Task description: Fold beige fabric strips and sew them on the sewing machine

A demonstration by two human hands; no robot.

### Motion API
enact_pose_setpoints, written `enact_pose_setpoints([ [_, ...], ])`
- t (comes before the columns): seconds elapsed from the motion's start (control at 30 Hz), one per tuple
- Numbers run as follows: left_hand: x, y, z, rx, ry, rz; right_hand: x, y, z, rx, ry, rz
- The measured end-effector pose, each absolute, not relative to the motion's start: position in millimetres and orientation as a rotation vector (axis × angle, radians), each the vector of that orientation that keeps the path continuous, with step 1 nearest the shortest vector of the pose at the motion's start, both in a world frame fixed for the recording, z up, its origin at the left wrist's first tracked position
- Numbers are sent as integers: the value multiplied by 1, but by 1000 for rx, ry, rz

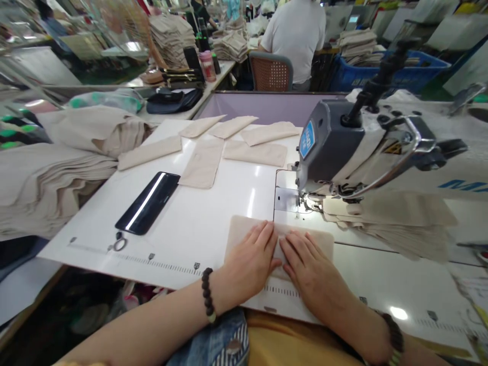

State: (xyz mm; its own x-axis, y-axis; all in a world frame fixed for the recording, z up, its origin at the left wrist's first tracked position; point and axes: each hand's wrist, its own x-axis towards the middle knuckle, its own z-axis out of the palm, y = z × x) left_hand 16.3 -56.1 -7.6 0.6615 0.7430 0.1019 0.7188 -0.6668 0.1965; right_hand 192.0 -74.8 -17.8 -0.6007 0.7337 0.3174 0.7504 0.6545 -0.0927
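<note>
Both palms lie on a beige fabric piece (238, 231) at the front of the white sewing table (206, 218). My left hand (249, 259) rests flat on its left half, fingers stretched out. Pressed on the right half is my right hand (310, 264), its fingers extended as well. The two hands nearly meet at the middle of the piece and cover much of it. Just beyond them stands a sewing machine (331, 147), its presser foot (312, 203) over the metal needle plate (285, 200). A stack of beige pieces (396, 218) lies under the machine arm.
A black phone (148, 203) with a ring (120, 244) lies on the left. Several loose beige pieces (202, 162) are spread at the back. Piled fabric (49, 178) borders the left edge. Behind, a person in white (295, 40) sits near a blue crate (389, 76).
</note>
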Motion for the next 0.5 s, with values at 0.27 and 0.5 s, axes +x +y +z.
enact_pose_setpoints([
  [0.27, 9, -56, -11, 2716, 1222, 224, 199, -76, -21, -1287, -2627, -6],
  [0.5, -39, -45, -15, 2811, 1449, 98, 197, -76, -14, -1384, -2612, 144],
])
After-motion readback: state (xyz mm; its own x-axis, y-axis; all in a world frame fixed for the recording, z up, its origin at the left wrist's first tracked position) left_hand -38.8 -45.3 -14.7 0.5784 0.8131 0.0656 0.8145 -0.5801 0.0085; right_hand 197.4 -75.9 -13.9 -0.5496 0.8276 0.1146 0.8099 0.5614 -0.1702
